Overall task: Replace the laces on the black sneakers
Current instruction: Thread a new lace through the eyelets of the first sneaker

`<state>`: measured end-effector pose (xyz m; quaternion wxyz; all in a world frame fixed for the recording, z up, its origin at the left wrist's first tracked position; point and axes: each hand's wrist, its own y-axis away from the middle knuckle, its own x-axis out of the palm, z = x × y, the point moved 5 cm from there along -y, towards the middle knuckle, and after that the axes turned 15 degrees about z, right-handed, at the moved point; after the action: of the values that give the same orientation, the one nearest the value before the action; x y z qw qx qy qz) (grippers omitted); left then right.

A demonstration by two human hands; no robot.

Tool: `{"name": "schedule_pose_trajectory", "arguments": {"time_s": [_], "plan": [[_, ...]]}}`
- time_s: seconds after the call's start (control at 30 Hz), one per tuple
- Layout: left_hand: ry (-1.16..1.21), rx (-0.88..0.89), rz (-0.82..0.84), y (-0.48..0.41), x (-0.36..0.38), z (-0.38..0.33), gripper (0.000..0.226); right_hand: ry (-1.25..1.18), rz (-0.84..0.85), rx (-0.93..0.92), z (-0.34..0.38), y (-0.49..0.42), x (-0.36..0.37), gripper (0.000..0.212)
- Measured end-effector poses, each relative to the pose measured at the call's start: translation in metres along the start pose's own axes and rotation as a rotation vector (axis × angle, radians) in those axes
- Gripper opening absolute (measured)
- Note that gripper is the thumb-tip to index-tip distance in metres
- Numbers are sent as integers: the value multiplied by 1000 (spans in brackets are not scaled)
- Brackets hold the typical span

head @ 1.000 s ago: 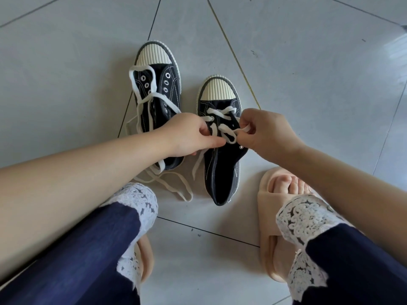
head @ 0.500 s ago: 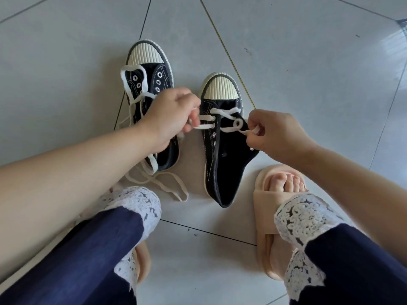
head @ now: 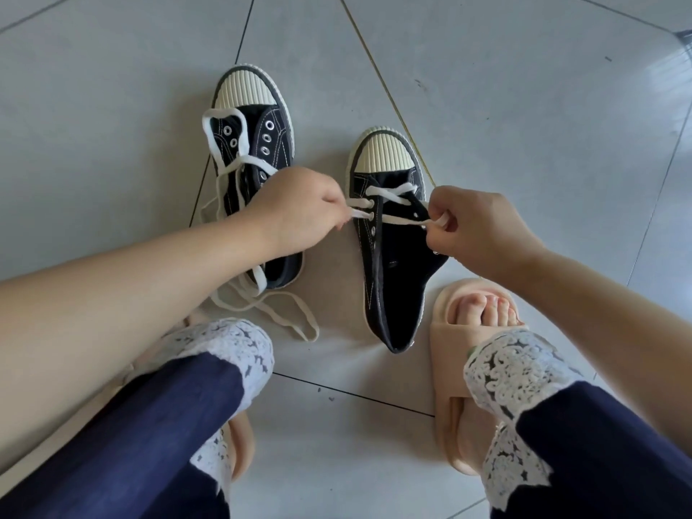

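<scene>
Pinching white lace (head: pixel 397 219) ends: left hand (head: pixel 296 211) left of the right sneaker (head: pixel 393 256), right hand (head: pixel 479 226) at its right edge, fingers curled shut. Left sneaker (head: pixel 254 144) beside it, its lace loose on the floor (head: pixel 112 106).

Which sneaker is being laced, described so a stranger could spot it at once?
On the grey tile floor two black sneakers lie side by side ahead of the person's knees. It is the right sneaker, beside the beige sandal, between the left hand and right hand. Its lace is pulled taut; its neighbour's hangs loose.
</scene>
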<state>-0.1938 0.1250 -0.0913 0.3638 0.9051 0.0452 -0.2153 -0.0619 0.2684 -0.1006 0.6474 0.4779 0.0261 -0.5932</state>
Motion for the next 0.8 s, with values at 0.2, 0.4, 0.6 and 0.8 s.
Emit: {"name": "schedule_pose_trajectory", "arguments": {"time_s": [0.2, 0.4, 0.6, 0.8], "plan": [[-45, -54, 95, 5, 13, 6, 34, -62, 40, -1, 3, -4, 2, 9], [-282, 54, -11, -6, 22, -3, 24, 11, 69, -1, 13, -7, 4, 16], [-475, 184, -71, -9, 19, -12, 23, 65, 89, 25, 20, -10, 4, 31], [-555, 155, -20, -11, 22, -9, 18, 150, 81, 25, 24, -14, -1, 12]]}}
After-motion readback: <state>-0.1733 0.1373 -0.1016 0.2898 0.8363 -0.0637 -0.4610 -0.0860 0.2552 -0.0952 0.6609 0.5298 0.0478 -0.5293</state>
